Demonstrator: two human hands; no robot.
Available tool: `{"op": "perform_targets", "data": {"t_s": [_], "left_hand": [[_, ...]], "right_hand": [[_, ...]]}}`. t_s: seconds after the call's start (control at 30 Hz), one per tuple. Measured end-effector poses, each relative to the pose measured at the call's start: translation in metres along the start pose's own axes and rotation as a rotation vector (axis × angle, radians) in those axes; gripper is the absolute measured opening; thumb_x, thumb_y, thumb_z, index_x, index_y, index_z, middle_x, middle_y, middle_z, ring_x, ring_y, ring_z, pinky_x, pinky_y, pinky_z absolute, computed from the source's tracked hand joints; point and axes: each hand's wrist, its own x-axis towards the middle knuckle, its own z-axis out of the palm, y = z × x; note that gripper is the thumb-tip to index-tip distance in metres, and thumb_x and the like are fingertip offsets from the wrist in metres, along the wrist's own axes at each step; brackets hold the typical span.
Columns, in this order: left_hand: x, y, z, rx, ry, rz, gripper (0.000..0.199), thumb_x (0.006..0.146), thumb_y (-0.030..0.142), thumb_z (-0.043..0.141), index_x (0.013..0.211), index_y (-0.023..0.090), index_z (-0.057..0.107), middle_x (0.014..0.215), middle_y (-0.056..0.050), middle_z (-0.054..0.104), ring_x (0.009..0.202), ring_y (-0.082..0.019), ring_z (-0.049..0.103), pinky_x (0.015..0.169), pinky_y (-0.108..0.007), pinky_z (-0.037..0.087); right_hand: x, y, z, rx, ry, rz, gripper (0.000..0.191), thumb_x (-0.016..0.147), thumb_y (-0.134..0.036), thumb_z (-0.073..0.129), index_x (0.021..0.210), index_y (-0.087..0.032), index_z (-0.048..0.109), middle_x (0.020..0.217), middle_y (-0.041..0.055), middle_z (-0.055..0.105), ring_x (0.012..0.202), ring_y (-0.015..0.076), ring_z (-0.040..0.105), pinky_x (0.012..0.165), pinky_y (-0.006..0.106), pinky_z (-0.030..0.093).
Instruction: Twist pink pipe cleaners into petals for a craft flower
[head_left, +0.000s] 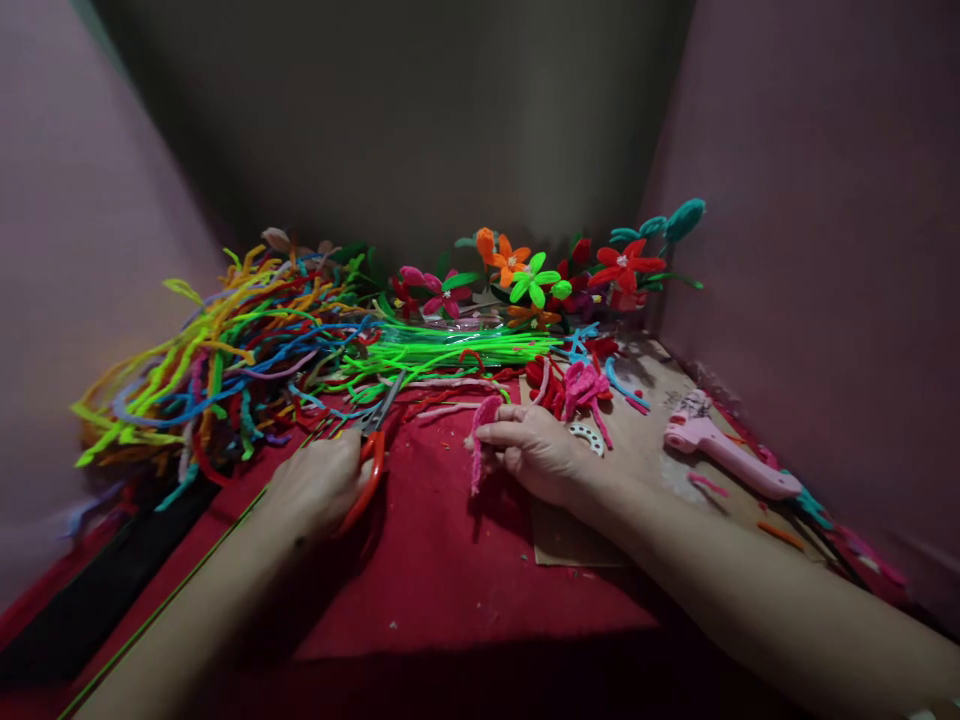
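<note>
Pinched by the right hand, the pink chenille strip trails toward the wearer, orange-handled scissors clasped leftward in the left hand.

Small craft corner, handmade flowers. Could be home or a tiny workshop, can't tell which. Evidence: red-covered surface with a big multicolor heap of fuzzy craft stems, plus a bundle of bright green stems partly under clear plastic. Fuzzy-stem flowers line the back. Orange-handled scissors, cardboard and a pink tool, looks like a glue gun, also there. Mauve walls close in on both sides, light dim.
</note>
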Motion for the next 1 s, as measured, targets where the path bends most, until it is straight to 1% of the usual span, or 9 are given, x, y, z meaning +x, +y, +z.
{"op": "perform_targets", "data": {"t_s": [0.1,0.2,0.3,0.4,0.53,0.67,0.8,0.93,1.0], "left_hand": [[0.003,-0.001,-0.004,0.096,0.005,0.026,0.041,0.081,0.041,0.034,0.096,0.011,0.057,0.088,-0.022,0.065,0.081,-0.037,0.063,0.061,-0.038,0.042],[-0.003,0.008,-0.011,0.104,0.128,0.098,0.04,0.08,0.044,0.038,0.091,0.013,0.061,0.09,-0.019,0.065,0.08,-0.035,0.062,0.061,-0.038,0.043],[-0.006,0.027,-0.018,-0.221,0.278,0.299,0.04,0.082,0.046,0.04,0.098,0.017,0.062,0.092,-0.011,0.066,0.082,-0.026,0.061,0.069,-0.034,0.043],[-0.002,0.05,-0.02,-0.668,0.247,0.448,0.034,0.078,0.046,0.051,0.095,0.02,0.065,0.085,-0.003,0.067,0.078,-0.017,0.06,0.07,-0.026,0.043],[0.009,0.07,-0.013,-0.884,0.246,0.488,0.022,0.076,0.035,0.056,0.075,0.017,0.068,0.07,-0.001,0.064,0.067,-0.014,0.057,0.064,-0.024,0.042],[0.013,0.077,-0.002,-0.81,0.495,0.58,0.02,0.079,0.025,0.054,0.066,0.015,0.065,0.063,-0.001,0.059,0.061,-0.012,0.053,0.059,-0.023,0.041],[0.009,0.08,0.002,-0.644,0.769,0.751,0.013,0.081,0.017,0.051,0.076,0.015,0.063,0.071,-0.003,0.06,0.064,-0.011,0.054,0.059,-0.021,0.042],[0.01,0.08,0.004,-0.512,0.939,0.838,0.009,0.079,0.012,0.053,0.081,0.016,0.061,0.073,-0.003,0.06,0.067,-0.011,0.056,0.062,-0.021,0.044],[0.012,0.078,0.004,-0.441,0.967,0.936,0.009,0.077,0.011,0.055,0.08,0.017,0.061,0.073,-0.003,0.061,0.066,-0.011,0.055,0.062,-0.022,0.044]], "right_hand": [[0.001,0.002,0.0,-0.047,0.012,-0.023,0.012,0.058,-0.015,0.067,0.064,-0.013,0.056,0.054,-0.002,0.056,0.046,0.0074,0.047,0.048,0.022,0.036],[0.0,0.003,0.001,-0.094,0.026,-0.055,0.01,0.059,-0.014,0.066,0.063,-0.013,0.057,0.054,-0.0028,0.054,0.046,0.0063,0.045,0.047,0.021,0.033],[-0.002,0.003,0.002,-0.166,0.047,-0.07,0.008,0.061,-0.016,0.065,0.06,-0.013,0.057,0.053,-0.0033,0.052,0.045,0.0051,0.041,0.045,0.02,0.028],[-0.004,0.001,0.003,-0.215,0.059,-0.073,0.012,0.063,-0.021,0.066,0.06,-0.013,0.058,0.051,-0.004,0.05,0.043,0.0048,0.038,0.043,0.021,0.025],[-0.005,0.001,0.002,-0.299,0.07,-0.104,0.017,0.064,-0.028,0.066,0.06,-0.012,0.061,0.048,-0.004,0.049,0.042,0.0053,0.037,0.043,0.021,0.026],[-0.006,0.0,0.003,-0.358,0.083,-0.1,0.017,0.064,-0.024,0.062,0.054,-0.013,0.057,0.044,-0.0042,0.048,0.039,0.0058,0.038,0.042,0.022,0.027],[-0.007,-0.001,0.005,-0.357,0.123,-0.11,0.011,0.059,-0.016,0.058,0.049,-0.013,0.054,0.041,-0.0047,0.046,0.038,0.0049,0.036,0.042,0.021,0.025],[-0.008,0.0,0.007,-0.333,0.123,-0.078,0.01,0.057,-0.017,0.057,0.048,-0.013,0.055,0.038,-0.0048,0.045,0.036,0.0053,0.035,0.04,0.021,0.024],[-0.008,0.001,0.007,-0.296,0.124,-0.039,0.013,0.056,-0.019,0.06,0.047,-0.013,0.053,0.037,-0.005,0.044,0.034,0.005,0.033,0.039,0.022,0.021]]}}
